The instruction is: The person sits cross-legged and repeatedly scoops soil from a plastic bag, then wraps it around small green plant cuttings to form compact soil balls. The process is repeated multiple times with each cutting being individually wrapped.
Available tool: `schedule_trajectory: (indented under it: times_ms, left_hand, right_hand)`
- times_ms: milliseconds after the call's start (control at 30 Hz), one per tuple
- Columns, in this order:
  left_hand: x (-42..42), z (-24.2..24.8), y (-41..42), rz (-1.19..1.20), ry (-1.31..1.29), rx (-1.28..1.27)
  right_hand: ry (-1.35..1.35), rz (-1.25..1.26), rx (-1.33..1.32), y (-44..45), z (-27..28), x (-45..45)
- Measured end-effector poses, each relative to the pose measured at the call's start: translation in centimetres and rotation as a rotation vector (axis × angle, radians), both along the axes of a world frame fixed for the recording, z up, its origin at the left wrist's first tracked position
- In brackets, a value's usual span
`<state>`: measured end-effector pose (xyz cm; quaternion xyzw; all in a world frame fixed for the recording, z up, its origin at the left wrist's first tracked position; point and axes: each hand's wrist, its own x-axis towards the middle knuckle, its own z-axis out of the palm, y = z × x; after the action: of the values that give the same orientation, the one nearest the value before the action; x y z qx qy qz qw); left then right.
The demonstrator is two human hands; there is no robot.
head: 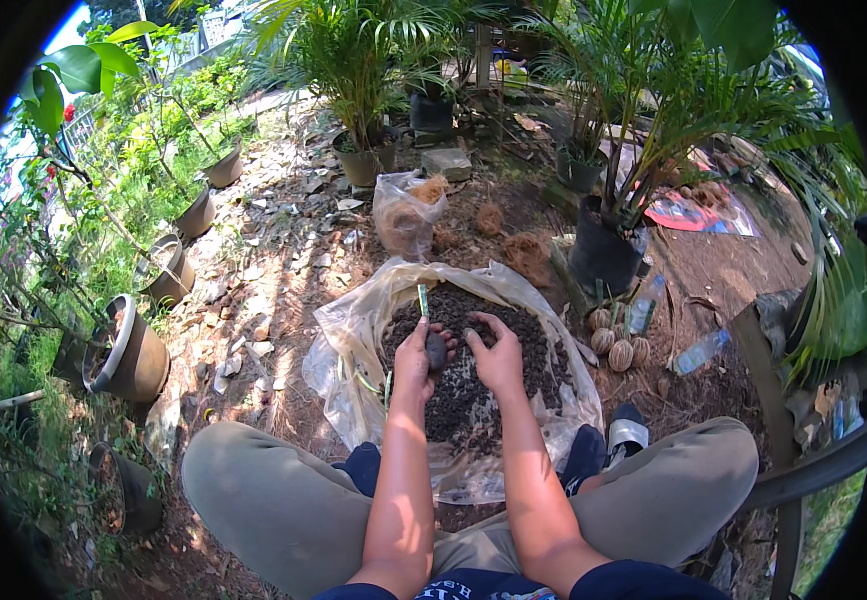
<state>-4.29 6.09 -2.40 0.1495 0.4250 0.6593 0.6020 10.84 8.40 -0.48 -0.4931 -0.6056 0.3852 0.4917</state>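
A dark ball of soil (437, 351) rests in my left hand (417, 360), with a green plant cutting (423, 300) standing upright above the thumb. To its right, my right hand (497, 352) is held over the soil with thumb and fingers apart and nothing seen between them. Below both hands, dark crumbly soil (463, 405) lies in an open clear plastic sheet or bag (351, 322). More green cuttings (364, 381) lie at the soil's left edge, partly behind my left forearm.
Wrapped fibre balls with green cuttings (621, 354) stand at right, beside plastic bottles (703, 351). Ahead are a plastic bag of coconut fibre (407, 217), loose fibre (527, 257) and a black-potted palm (604, 251). Pots (133, 360) line the left side. A curved bar (816, 465) is at lower right.
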Motion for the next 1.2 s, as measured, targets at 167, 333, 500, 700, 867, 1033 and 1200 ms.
schedule_trajectory:
  times_ms: [167, 333, 500, 700, 867, 1033, 1200]
  left_hand:
    - [-0.2, -0.1, -0.2, -0.036, -0.022, -0.033]
    - [0.1, -0.1, -0.1, -0.065, -0.064, -0.029]
    - [-0.1, -0.5, 0.2, 0.006, 0.007, -0.079]
    - [-1.9, -1.3, -0.1, 0.167, 0.032, -0.024]
    - [-3.6, -1.7, -1.5, 0.196, 0.062, 0.0]
    - [-3.4, -1.3, -1.4, 0.226, 0.037, -0.044]
    - [-2.7, 0.7, -0.9, 0.149, 0.107, 0.038]
  right_hand:
    - [-0.067, 0.056, 0.02, -0.1, 0.2, -0.2]
    - [-0.085, 0.044, -0.068, -0.9, 1.0, -0.4]
    - [-0.185, -0.01, 0.221, -2.6, 1.4, -3.1]
    - [-0.4, 0.263, 0.34, -4.6, 0.5, -6.0]
    - [-0.391, 0.35, 0.33, -6.5, 0.0, -7.5]
    - [-0.177, 0.29, 0.149, -6.6, 1.0, -6.4]
    - [-0.039, 0.26, 0.207, -4.4, 2.7, -4.5]
